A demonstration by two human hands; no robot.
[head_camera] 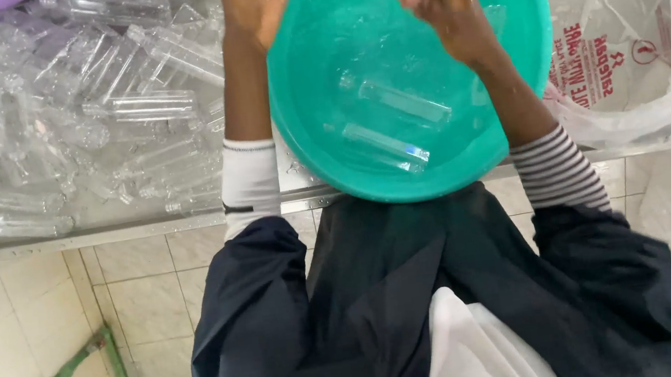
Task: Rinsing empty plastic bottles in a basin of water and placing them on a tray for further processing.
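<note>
Green basin (508, 65) under my hands: my left hand (255, 2) spread open at its eleven o'clock rim, my right hand (441, 9) curled loosely inside, holding nothing, above clear tubes (395, 121).

Inside the green basin (515, 119) we find much open room; only a few clear plastic tubes (396, 126) lie on its bottom. Left of the basin, a heap of tubes (77, 101) blocks passage; right, a white plastic bag (634, 49) crowds its rim.
</note>
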